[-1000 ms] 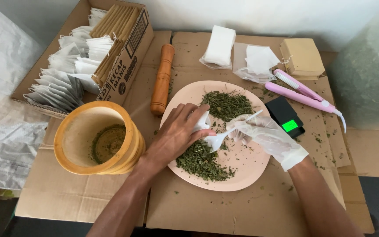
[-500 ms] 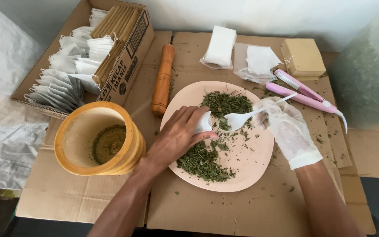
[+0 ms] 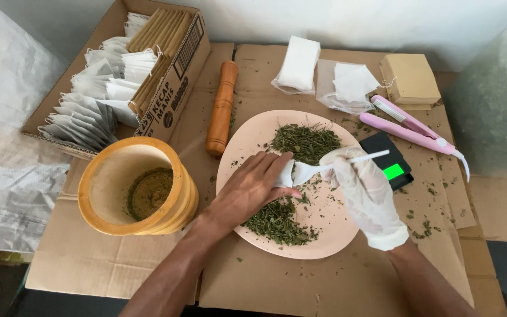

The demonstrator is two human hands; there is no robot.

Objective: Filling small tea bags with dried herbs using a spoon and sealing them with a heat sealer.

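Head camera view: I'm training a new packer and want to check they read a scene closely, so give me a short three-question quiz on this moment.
1. True or false: the right hand wears a white glove and the left hand is bare.
2. What does the right hand hold? A) the wooden pestle B) a white plastic spoon C) the pink sealer
3. Where do the dried green leaves lie, and what does the left hand pinch there?

Key
1. True.
2. B: the white plastic spoon; the wooden pestle and the pink sealer lie untouched on the cardboard.
3. On the pink plate, in two heaps of dried green leaves; the left hand pinches a small white sachet at the spoon's bowl.
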